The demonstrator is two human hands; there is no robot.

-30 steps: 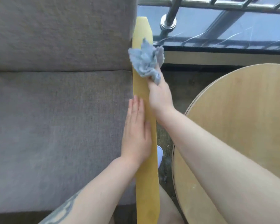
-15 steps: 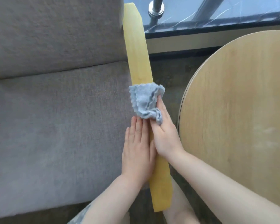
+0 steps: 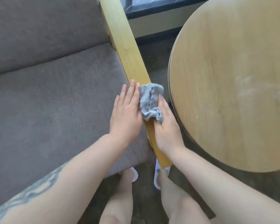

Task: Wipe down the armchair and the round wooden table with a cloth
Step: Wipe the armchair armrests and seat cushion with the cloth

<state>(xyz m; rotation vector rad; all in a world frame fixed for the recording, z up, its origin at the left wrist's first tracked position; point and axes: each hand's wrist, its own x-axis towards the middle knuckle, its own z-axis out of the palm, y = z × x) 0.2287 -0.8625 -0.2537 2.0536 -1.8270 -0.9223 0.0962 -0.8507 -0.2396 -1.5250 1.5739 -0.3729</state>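
1. On the armchair's yellow wooden armrest [image 3: 128,50], a crumpled grey cloth [image 3: 149,101] lies bunched across the slat's width; the slat runs diagonally from the upper middle of the view down toward the person's feet.
2. The right hand [image 3: 166,126] rests on the armrest with the cloth; its thumb and fingers are curled around the cloth's near end, pinching the fabric, while one finger lies along the cloth's right side.
3. The left hand [image 3: 126,113] lies flat, fingers straight and together, partly on the grey seat cushion [image 3: 55,102] and partly on the armrest's inner edge; it holds nothing; its fingertips touch the cloth's left edge.
4. The grey back cushion [image 3: 44,26] fills the upper left, meeting the seat cushion along a seam.
5. The round wooden table [image 3: 233,75] stands just beside the armrest on the right, a narrow strip of dark floor [image 3: 153,62] between them; pale smudges show on its top.
6. A tattoo [image 3: 31,191] marks the left forearm.
7. Below the armrest's near end, the person's bare legs and white shoes [image 3: 157,178] show on the floor; a dark sill [image 3: 152,8] crosses the top behind the table.
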